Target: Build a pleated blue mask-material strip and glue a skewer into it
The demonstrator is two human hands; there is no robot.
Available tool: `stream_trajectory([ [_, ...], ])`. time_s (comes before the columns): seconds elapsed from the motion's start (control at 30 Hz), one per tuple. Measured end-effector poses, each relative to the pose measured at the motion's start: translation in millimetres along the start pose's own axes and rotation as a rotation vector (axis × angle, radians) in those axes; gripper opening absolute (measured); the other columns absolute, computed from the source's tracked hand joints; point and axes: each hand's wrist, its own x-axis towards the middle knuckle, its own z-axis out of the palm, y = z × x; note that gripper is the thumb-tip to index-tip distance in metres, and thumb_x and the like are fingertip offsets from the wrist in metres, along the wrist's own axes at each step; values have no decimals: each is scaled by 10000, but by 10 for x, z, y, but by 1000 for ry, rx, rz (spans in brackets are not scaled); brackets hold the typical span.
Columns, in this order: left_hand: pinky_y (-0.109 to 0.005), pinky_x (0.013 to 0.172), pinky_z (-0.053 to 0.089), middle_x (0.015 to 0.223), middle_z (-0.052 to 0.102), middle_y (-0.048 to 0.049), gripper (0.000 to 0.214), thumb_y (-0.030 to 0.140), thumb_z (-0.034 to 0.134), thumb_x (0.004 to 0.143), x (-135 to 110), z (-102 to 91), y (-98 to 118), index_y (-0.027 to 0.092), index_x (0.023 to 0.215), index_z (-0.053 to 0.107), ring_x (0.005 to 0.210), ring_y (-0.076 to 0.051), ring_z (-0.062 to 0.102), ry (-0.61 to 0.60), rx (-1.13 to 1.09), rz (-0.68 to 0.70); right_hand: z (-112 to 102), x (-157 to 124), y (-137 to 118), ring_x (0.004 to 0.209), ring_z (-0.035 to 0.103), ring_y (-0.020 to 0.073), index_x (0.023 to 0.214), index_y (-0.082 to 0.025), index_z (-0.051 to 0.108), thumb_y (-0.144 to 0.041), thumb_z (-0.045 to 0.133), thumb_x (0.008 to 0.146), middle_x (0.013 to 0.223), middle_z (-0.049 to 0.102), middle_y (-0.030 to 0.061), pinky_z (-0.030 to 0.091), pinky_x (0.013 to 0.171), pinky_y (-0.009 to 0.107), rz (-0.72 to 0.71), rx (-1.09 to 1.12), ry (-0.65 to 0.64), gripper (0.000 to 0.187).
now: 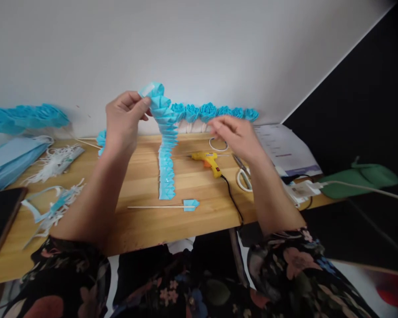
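Observation:
My left hand [126,115] pinches the upper end of a long blue pleated strip [166,154] of thin, folded fabric. The strip hangs down, and its lower part lies along the wooden table. My right hand [232,132] is raised apart from the strip, thumb and fingers drawn together; whether anything is between them is too small to tell. Below the strip's end, a thin wooden stick [155,207] has a folded blue piece [190,205] at its right end. A yellow glue gun [208,161] lies between the strip and my right forearm.
Blue fabric flowers [208,112] line the wall, with more flowers [26,117] at left. Scissors [243,176] and a white ring [218,144] lie right. Blue masks [15,157], cut white straps [58,161] and a phone [3,218] occupy the left. A power strip [303,190] sits right.

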Motion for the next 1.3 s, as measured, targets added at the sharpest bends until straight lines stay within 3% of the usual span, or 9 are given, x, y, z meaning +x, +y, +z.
stream_trajectory([
  [0.1,-225,535,416,601,624,44,218,84,749,814,27,-8,15,192,668,627,527,-75,569,30,-25,24,-37,-381,296,682,615,189,834,-190,747,-518,538,1033,727,707,35,389,648,308,206,-394,-280,437],
  [0.2,-222,532,425,595,618,50,203,138,772,782,27,2,39,204,660,624,517,-71,559,42,-26,17,90,-661,480,784,682,234,1039,-216,768,-488,532,1051,891,783,73,358,641,308,359,-617,-461,360],
  [0.27,-217,530,426,581,613,57,191,180,783,749,26,9,50,215,652,623,517,-71,543,50,-19,8,223,-757,493,918,717,273,1124,-188,748,-480,549,1052,1061,803,127,372,670,317,328,-702,-455,360],
  [0.43,-203,507,426,564,620,61,181,272,815,673,31,7,43,229,646,641,522,-73,533,79,7,33,415,-868,386,931,744,284,1178,-154,734,-501,513,1070,1101,799,169,438,707,329,320,-747,-393,425],
  [0.53,-200,507,437,574,627,57,197,286,827,677,29,-3,39,217,655,644,519,-69,538,60,-8,60,296,-1013,463,1063,736,307,1310,-159,714,-458,501,1080,1193,789,165,512,847,357,267,-739,-318,433],
  [0.63,-193,512,444,582,631,59,221,274,842,707,28,-12,43,206,671,636,522,-65,559,34,-23,57,54,-1231,675,1247,666,363,1383,-87,693,-365,498,1070,1350,730,209,487,1076,456,233,-802,-209,462],
  [0.83,-203,493,430,558,612,57,235,265,843,701,35,-11,57,209,662,618,507,-73,561,50,-14,42,-172,-1553,992,1334,614,356,1415,-118,692,-332,448,1054,1471,671,185,467,1139,482,258,-844,-188,486],
  [1.1,-218,545,436,580,614,73,235,191,789,766,57,-1,17,221,661,581,546,-80,557,44,41,-37,-78,-1386,1130,1180,680,364,1398,-69,695,-245,401,1047,1356,727,235,496,1019,464,319,-1064,-168,490],
  [1.3,-252,596,410,588,547,55,193,163,704,810,122,-170,-372,208,658,595,578,-106,520,51,209,-69,-186,-1110,1159,1112,738,358,1303,-56,735,-230,400,1047,1220,775,247,536,965,459,350,-1110,-112,456],
])
